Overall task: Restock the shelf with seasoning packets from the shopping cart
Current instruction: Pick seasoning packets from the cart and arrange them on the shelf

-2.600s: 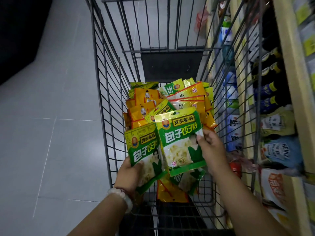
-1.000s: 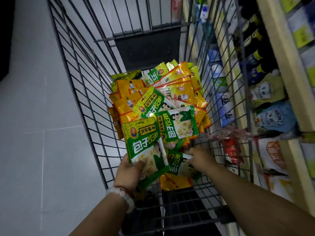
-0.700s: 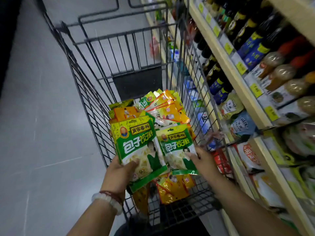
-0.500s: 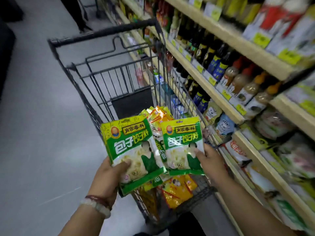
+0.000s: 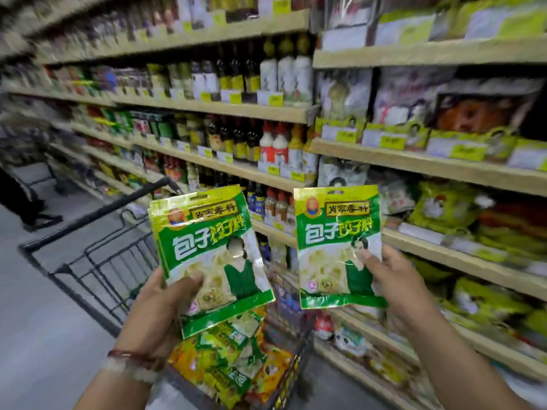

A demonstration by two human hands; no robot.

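Observation:
My left hand [image 5: 159,309] grips a stack of green seasoning packets [image 5: 207,247] by the lower left corner, held upright over the wire shopping cart [image 5: 97,261]. In my right hand [image 5: 393,279] is another green seasoning packet [image 5: 334,247], pinched at its right edge and raised toward the wooden shelf [image 5: 429,167] on the right. More green and orange packets [image 5: 231,368] lie piled in the cart below my hands. Both held packets face me, with white and yellow lettering on green.
Wooden shelving runs along the right, with dark sauce bottles [image 5: 236,137] further down the aisle and bagged seasonings [image 5: 444,208] straight ahead. Yellow price tags line the shelf edges. Grey floor [image 5: 35,321] lies to the left. A dark, blurred shape stands at far left.
Both hands have lifted their packets up out of the cart. The view has swung up and right from the cart toward the shelves. The right packet has moved away from the left stack.

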